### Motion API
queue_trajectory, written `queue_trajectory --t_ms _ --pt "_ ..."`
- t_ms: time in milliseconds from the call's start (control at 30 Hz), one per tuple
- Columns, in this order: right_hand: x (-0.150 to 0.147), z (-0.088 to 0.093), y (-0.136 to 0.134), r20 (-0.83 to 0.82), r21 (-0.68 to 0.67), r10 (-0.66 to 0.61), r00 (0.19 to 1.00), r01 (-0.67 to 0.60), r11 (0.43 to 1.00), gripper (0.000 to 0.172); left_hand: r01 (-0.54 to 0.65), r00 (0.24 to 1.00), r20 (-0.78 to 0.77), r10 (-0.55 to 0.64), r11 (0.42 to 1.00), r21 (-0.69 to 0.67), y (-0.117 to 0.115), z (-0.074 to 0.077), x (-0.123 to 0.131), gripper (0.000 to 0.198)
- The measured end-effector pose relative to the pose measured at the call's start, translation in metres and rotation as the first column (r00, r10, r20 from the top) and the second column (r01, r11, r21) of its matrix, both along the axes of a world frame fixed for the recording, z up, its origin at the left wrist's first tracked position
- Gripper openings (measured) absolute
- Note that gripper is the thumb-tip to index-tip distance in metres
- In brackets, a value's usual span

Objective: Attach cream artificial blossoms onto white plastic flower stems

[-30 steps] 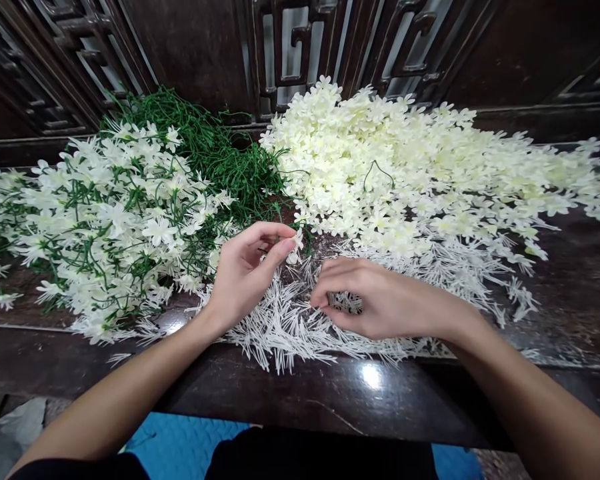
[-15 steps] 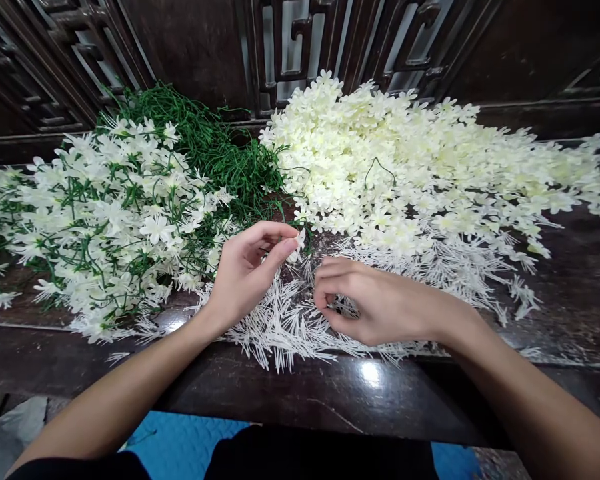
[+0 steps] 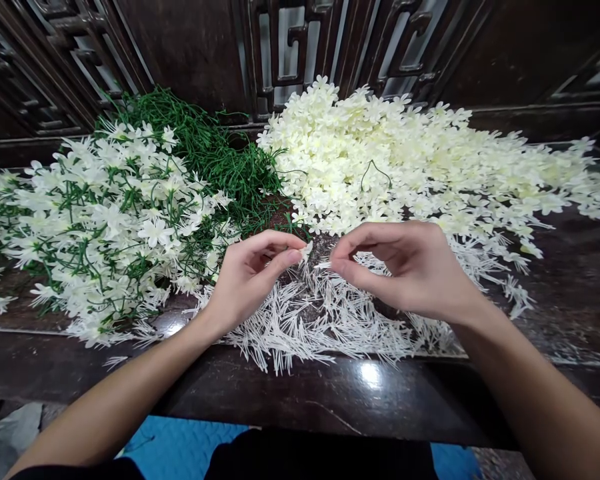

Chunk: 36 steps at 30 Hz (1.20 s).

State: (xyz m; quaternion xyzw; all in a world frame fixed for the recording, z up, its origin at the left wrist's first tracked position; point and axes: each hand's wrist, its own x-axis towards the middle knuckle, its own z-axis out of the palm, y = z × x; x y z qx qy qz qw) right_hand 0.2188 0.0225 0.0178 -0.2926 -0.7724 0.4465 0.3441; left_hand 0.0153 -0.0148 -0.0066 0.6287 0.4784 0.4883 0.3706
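Flower (image 3: pixel 307 251) above dark surface (image 3: pixel 260 400), panelling (image 3: pixel 195 60) behind

Stems (image 3: pixel 200 137) lie left of the blossom heap (image 3: pixel 420 153), stamens (image 3: pixel 285 327) before it.

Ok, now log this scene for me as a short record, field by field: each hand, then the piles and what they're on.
Left hand: pinches a small white blossom
Right hand: pinches a thin white piece, apart from the blossom
Below hands: loose white spiky pieces
Left pile: white flowers on green stems
Back, left of centre: bare green stems
Right pile: creamy blossoms, one loose green stem on top
Surface: dark glossy wood
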Motion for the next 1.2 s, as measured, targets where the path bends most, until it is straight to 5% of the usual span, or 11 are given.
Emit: queue_trajectory --t_ms 167,667,933,1067,1200 --pt "-0.0041 -0.0037 -0.0025 -0.043 0.071 -0.079 0.996 0.082 0.994 0.016 0.044 0.999 0.031 -0.043 0.999 -0.025 -0.0003 0.001 0.0017 0.008" --pt "-0.0084 -0.0061 -0.0025 0.014 0.213 -0.068 0.998 0.063 0.975 0.02 0.061 0.998 0.021 -0.06 0.997 -0.04 -0.0005 0.0002 0.004 0.008" --pt "-0.0065 -0.0059 -0.0005 0.049 0.094 -0.035 0.998 0.03 0.995 0.011 0.017 1.0 -0.007 -0.017 1.0 0.024 -0.0002 0.0014 0.0027 0.008" --pt "-0.0064 -0.0078 0.0008 0.111 -0.045 -0.008 0.994 0.013 0.999 0.043 0.002 0.999 -0.042 0.0 0.998 0.058 -0.0004 0.0011 0.0025 0.007" --pt "-0.0102 -0.0091 -0.0008 0.123 -0.067 0.016 0.992 -0.008 0.998 0.022 0.031 1.0 -0.001 -0.031 0.998 0.056 -0.0003 -0.0006 0.0031 0.006"
